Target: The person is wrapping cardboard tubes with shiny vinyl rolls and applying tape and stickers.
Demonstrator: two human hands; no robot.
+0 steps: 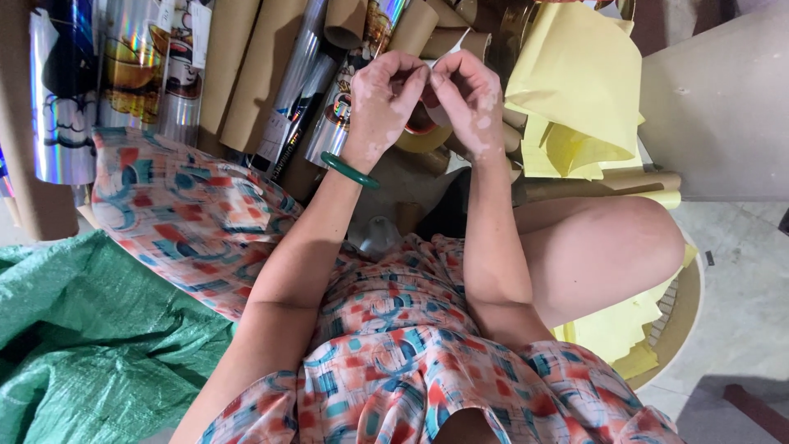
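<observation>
My left hand [382, 94], with a green bangle [349, 170] on its wrist, and my right hand [470, 97] meet fingertip to fingertip above my lap. Both pinch a small white and red piece [427, 100], which the fingers mostly hide, so I cannot tell what it is. Just below the hands lies a yellowish tape roll [421, 140] among cardboard tubes. I am seated, wearing a patterned dress [386, 345], and my bare knee [608, 247] is at the right.
Shiny printed foil rolls [123, 66] and brown cardboard tubes [246, 74] lie ahead. Yellow paper sheets [575, 90] are piled at the upper right and under my knee. A green woven sack [90, 345] lies at the left, and a pale board [723, 107] stands at the right.
</observation>
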